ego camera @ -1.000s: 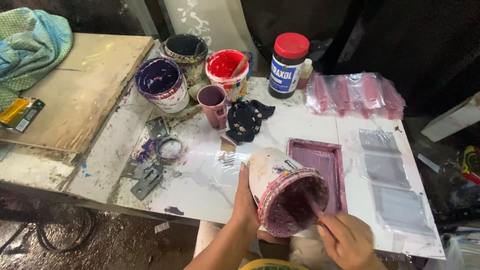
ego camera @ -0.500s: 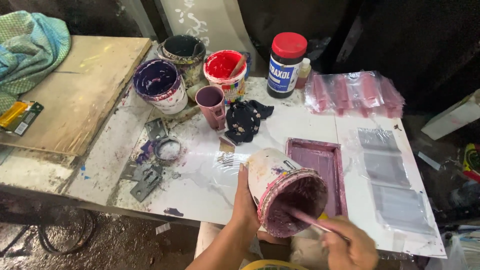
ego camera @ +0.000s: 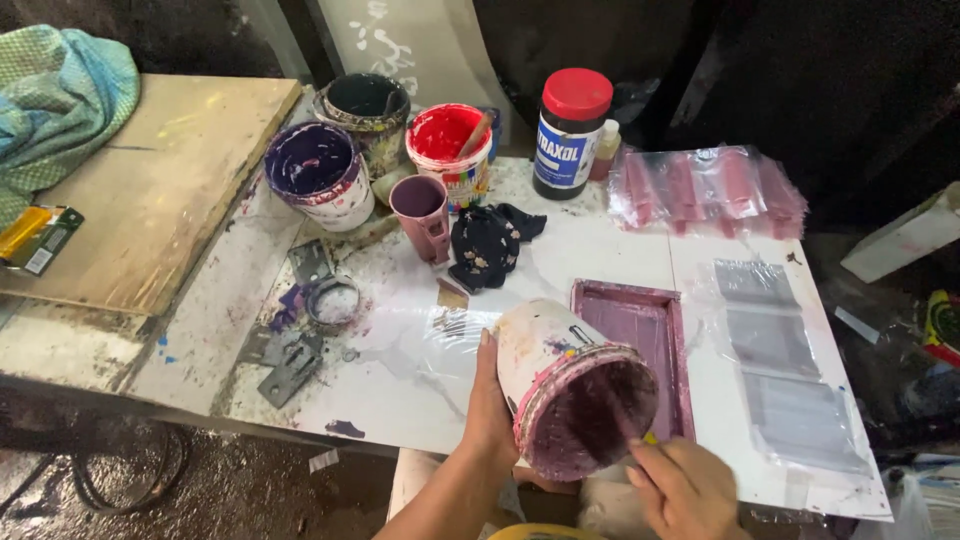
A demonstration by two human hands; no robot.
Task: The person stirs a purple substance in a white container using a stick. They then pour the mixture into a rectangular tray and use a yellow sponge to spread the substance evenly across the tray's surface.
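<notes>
Nearest: left hand (ego camera: pixel 492 420) clasps the side of one white paint bucket (ego camera: pixel 560 375), tipped on its side over the table's near edge, mouth turned toward the camera, inside coated purple. Right hand (ego camera: pixel 685 490) is closed around one thin stick (ego camera: pixel 618 418) that pokes into the bucket's mouth.

Just behind the bucket: one shallow rectangular tray (ego camera: pixel 640 330), purple-stained, flat on the white table (ego camera: pixel 400 390). To its right, one strip of clear plastic sleeves holding three grey pieces (ego camera: pixel 780 375).

Left of the bucket: flat metal bits (ego camera: pixel 295 360) and one metal ring (ego camera: pixel 332 297), apart from both hands.

Mid-table: one dark flowered rag (ego camera: pixel 488 242); one small mauve cup (ego camera: pixel 420 205) just beside it.

Farther back, three open pots: one purple (ego camera: pixel 312 170), one red (ego camera: pixel 448 140) with a stick in it, one dark (ego camera: pixel 366 105). One dark jar with red lid (ego camera: pixel 570 130); one small bottle (ego camera: pixel 604 148) behind it. One clear bag of pink pieces (ego camera: pixel 705 190), count unclear.

Far left: one wooden board (ego camera: pixel 150 190), one green cloth (ego camera: pixel 55 100).
</notes>
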